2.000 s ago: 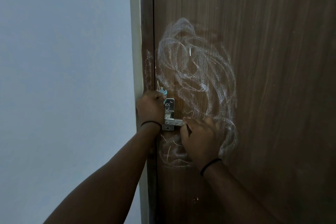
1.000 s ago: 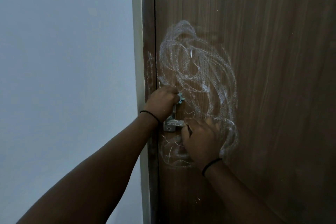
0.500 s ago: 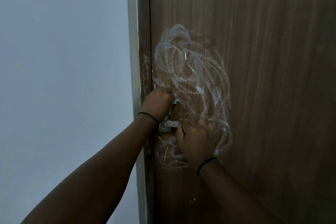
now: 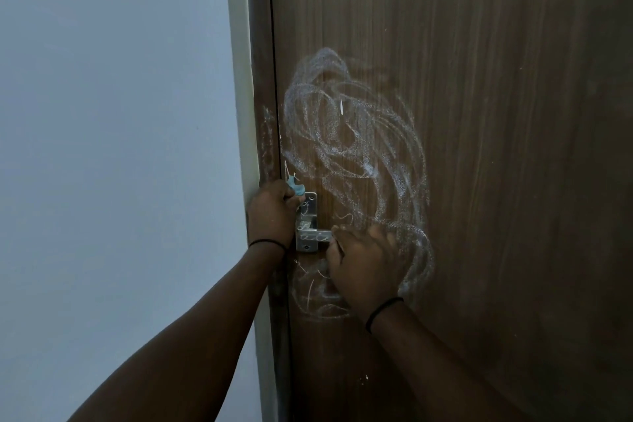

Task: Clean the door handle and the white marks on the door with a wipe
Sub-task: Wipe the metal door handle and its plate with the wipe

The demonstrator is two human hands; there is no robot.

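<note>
A brown wooden door (image 4: 496, 113) carries broad white chalk swirls (image 4: 352, 140) above and around its metal handle (image 4: 310, 226). The handle's plate has white scribbles on it. My left hand (image 4: 270, 212) grips a small light-blue wipe (image 4: 296, 187) and holds it against the plate's upper left corner. My right hand (image 4: 363, 267) is curled around the lever end of the handle, which it hides. More thin white marks (image 4: 315, 295) lie below the handle.
The door frame (image 4: 260, 96), also smeared with white, runs along the door's left edge. A pale wall (image 4: 113, 147) fills the left side. A few white specks (image 4: 364, 377) sit low on the door.
My left hand with the wipe slid right over the handle plate, then came back left to its upper corner, uncovering the plate. My right hand stayed on the lever.
</note>
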